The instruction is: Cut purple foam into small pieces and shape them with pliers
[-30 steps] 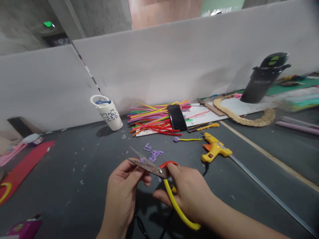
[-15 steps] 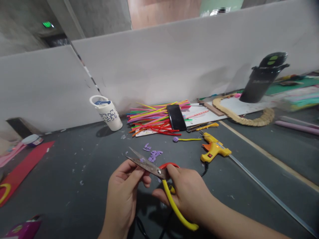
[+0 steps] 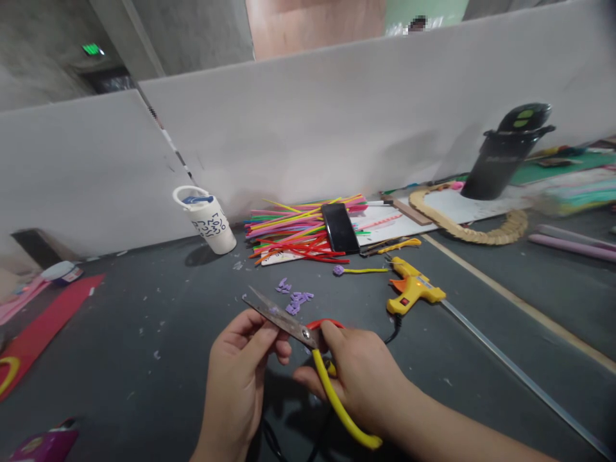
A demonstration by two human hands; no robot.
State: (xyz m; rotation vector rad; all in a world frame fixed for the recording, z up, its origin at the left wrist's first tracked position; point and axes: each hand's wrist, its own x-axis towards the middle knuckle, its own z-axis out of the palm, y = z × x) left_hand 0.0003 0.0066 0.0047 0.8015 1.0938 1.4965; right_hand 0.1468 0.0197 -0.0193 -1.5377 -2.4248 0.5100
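Observation:
My right hand [image 3: 363, 372] is closed round scissors [image 3: 304, 333] with one red and one yellow handle. Their two blades are parted and point up and left. My left hand [image 3: 240, 372] has its thumb and fingers pinched together right beside the lower blade; what they hold, if anything, is hidden. A small purple bit shows by the blades. Just beyond the tips lie several cut purple pieces [image 3: 299, 301] on the dark table. Farther back is a yellow stem with a purple ball end [image 3: 339, 271].
A yellow glue gun [image 3: 414, 287] with a long clear stick lies right of my hands, its cord running beneath them. Behind are coloured fuzzy sticks [image 3: 289, 224], a phone [image 3: 341, 228], a white cup [image 3: 214, 228] and a black bin [image 3: 498, 163]. Red sheet [image 3: 52, 314] lies left.
Hardly anything differs. The view has shifted very slightly; both hands and the parted scissors keep the same pose.

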